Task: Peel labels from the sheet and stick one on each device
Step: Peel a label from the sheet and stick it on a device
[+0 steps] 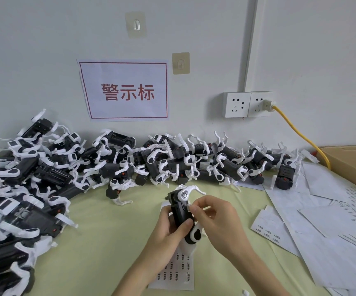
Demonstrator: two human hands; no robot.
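Observation:
My left hand (168,227) grips a black device with white arms (182,208), held upright above the table. My right hand (213,216) pinches a small white label (189,208) against the device's right side with thumb and forefinger. Under my hands lies the label sheet (177,272), with rows of small printed labels. A long heap of the same black and white devices (151,161) runs along the wall, and a bigger pile (16,199) fills the left side.
Used backing sheets (326,231) lie spread at the right, one with a few labels (269,231). A cardboard box (352,159) stands at the far right. A yellow cable (301,135) runs from the wall socket (258,104). The table cover (100,242) is pale green.

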